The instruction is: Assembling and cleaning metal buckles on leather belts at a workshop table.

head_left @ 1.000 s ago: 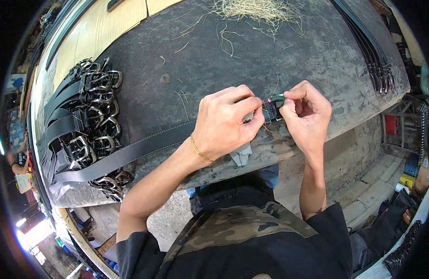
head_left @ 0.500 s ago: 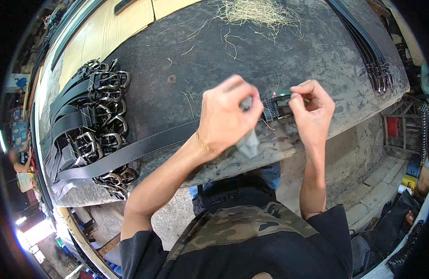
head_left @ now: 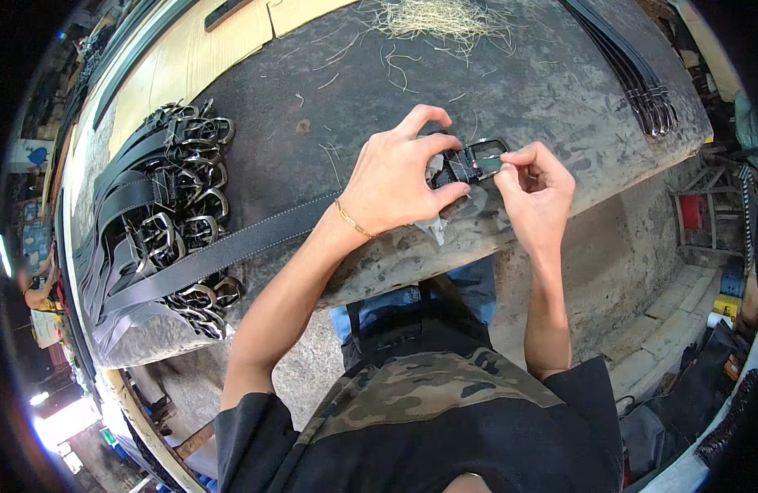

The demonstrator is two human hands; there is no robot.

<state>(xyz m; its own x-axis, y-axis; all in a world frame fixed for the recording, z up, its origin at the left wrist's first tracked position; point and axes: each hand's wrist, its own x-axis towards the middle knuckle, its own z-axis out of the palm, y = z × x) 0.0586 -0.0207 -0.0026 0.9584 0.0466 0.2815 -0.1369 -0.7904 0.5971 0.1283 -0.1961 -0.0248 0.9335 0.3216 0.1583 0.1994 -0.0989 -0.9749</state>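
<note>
A black belt (head_left: pixel 231 253) with pale edge stitching runs across the table, its buckle end between my hands. My left hand (head_left: pixel 391 177) arches over the belt beside the buckle, thumb and forefinger apart. A grey rag (head_left: pixel 436 228) shows in its palm and below it; the other fingers are hidden. My right hand (head_left: pixel 537 193) is closed, thumb and forefinger pinching the right end of the dark metal buckle (head_left: pixel 480 145). A small green patch shows inside the buckle frame; I cannot tell what it is.
Many buckled black belts (head_left: pixel 132 218) lie piled on the table's left. Pale thread scraps (head_left: pixel 445 20) are heaped at the back. More thin belts (head_left: pixel 634 78) lie far right. Cardboard (head_left: pixel 177 66) covers the back left. The table's near edge runs below my hands.
My left hand has loosened from a fist, its thumb and forefinger spreading beside the buckle. The buckle has tilted up and shifted slightly left. My right hand has moved a little left with it.
</note>
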